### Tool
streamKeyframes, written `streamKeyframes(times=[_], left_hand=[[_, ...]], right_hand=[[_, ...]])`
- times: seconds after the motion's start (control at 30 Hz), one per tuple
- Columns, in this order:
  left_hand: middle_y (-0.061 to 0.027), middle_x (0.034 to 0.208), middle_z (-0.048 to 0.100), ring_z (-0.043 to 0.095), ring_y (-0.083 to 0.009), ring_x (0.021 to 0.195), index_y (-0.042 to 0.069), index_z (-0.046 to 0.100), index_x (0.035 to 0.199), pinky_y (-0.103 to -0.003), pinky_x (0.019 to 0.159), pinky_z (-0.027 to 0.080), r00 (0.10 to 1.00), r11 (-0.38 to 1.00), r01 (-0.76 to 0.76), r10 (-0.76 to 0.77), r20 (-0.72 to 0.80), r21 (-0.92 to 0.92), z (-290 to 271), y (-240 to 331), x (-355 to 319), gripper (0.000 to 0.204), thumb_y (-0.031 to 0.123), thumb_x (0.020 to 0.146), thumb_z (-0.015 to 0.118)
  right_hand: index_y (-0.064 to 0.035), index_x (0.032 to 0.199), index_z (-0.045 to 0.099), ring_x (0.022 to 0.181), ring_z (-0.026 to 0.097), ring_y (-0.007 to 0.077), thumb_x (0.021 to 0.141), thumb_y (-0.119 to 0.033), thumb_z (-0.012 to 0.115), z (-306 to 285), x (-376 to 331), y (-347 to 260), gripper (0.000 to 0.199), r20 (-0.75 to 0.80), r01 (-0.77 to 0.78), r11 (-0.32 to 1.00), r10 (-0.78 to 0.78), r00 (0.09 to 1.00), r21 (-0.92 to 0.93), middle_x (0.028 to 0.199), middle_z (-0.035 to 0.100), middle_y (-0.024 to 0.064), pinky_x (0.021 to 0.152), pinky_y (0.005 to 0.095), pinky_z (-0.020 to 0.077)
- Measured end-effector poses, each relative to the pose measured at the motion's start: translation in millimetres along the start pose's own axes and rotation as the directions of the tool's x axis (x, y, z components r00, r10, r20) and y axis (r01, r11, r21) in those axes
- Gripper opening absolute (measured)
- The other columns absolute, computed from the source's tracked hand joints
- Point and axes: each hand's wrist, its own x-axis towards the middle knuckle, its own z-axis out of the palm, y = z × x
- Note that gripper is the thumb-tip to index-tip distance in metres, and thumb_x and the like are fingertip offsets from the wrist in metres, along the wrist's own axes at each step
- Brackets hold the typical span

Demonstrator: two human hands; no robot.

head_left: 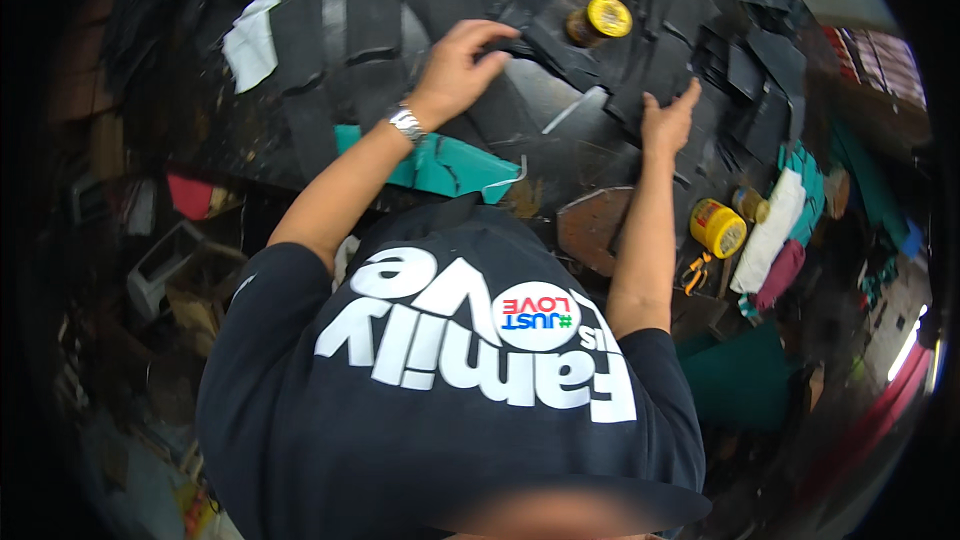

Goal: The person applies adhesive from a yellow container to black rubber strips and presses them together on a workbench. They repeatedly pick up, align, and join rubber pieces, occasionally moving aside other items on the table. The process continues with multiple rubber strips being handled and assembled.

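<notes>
My left hand (462,70), with a metal watch on its wrist, reaches over the dark worktable. Its fingers and thumb close on the edge of a black flat piece (560,58). Farther right, my right hand (670,122) has its thumb and fingers apart, against or just above black pieces (655,75) lying overlapped. Between the hands, a slim pale strip (575,110) lies on the table. Beyond it stands a yellow-lidded jar (607,18). More black rectangular pieces (375,15) lie in rows to the left of my left hand.
Green sheet material (445,168) lies at the near table edge, a white cloth (255,35) at far left. On the right are piled black pieces (765,90), a yellow tub (718,228), orange-handled scissors (697,273) and a white roll (768,230). A brown board (597,230) is beside my right forearm.
</notes>
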Motion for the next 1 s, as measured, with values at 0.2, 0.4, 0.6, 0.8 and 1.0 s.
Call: streamKeyframes(times=[0.2, 0.4, 0.6, 0.8, 1.0], left_hand=[[-0.0083, 0.114, 0.069, 0.067, -0.0174, 0.1, 0.006, 0.069, 0.118, -0.03, 0.085, 0.054, 0.971, 0.987, 0.082, -0.047, 0.235, -0.141, 22.2, 21.0, -8.2, 0.026, 0.011, 0.092, 0.067], [-0.0084, 0.119, 0.068, 0.065, -0.0182, 0.109, 0.005, 0.062, 0.129, -0.032, 0.099, 0.051, 0.86, 0.58, 0.49, -0.199, 0.47, -0.651, 5.8, 39.4, 0.6, 0.042, 0.035, 0.1, 0.061], [-0.0099, 0.123, 0.063, 0.063, -0.0152, 0.109, -0.002, 0.046, 0.138, -0.03, 0.093, 0.054, 0.968, 0.431, 0.188, -0.234, 0.092, -0.883, -90.6, 27.7, 10.9, 0.051, 0.008, 0.093, 0.069], [-0.0211, 0.14, 0.051, 0.057, -0.0231, 0.122, -0.001, 0.032, 0.152, -0.031, 0.098, 0.051, 0.923, 0.846, 0.152, -0.306, -0.233, -0.512, -190.0, -43.6, -44.3, 0.074, 0.002, 0.089, 0.071], [-0.023, 0.138, 0.055, 0.063, -0.025, 0.116, 0.003, 0.046, 0.146, -0.033, 0.094, 0.053, 0.707, 0.795, 0.592, -0.591, -0.389, -0.131, -227.7, -114.5, -106.4, 0.067, 0.009, 0.087, 0.076]], right_hand=[[-0.0096, 0.148, 0.041, 0.109, 0.064, 0.0349, 0.077, -0.005, 0.076, -12.8, -10.0, -22.5, 0.08, -0.147, 0.167, 0.984, -0.157, 0.977, 0.058, 0.131, 0.06, 0.0186, 0.094, 0.0408, 0.0503], [-0.0082, 0.152, 0.034, 0.116, 0.052, 0.0207, 0.088, -0.001, 0.071, -55.6, -70.7, -115.4, 0.074, -0.168, 0.487, 0.611, -0.504, 0.847, 0.624, 0.152, 0.041, 0.01, 0.102, 0.0358, 0.0452], [-0.0074, 0.156, 0.024, 0.144, 0.033, 0.0225, 0.088, 0.003, 0.069, -21.2, -164.4, -198.3, 0.082, 0.153, 0.298, 0.368, -0.816, 0.557, 0.881, 0.16, 0.027, 0.0105, 0.119, 0.0405, 0.0279], [-0.0192, 0.161, 0.01, 0.104, 0.062, 0.025, 0.084, 0.0, 0.075, 38.6, -198.5, -250.5, 0.102, 0.384, 0.162, 0.491, -0.813, 0.437, 0.856, 0.142, 0.045, 0.0207, 0.089, 0.0366, 0.054], [-0.0211, 0.161, 0.011, 0.083, 0.065, 0.0159, 0.086, 0.001, 0.072, 37.7, -195.7, -239.3, 0.099, 0.613, 0.017, 0.637, -0.748, 0.254, 0.771, 0.106, 0.06, 0.0149, 0.076, 0.0317, 0.0544]])
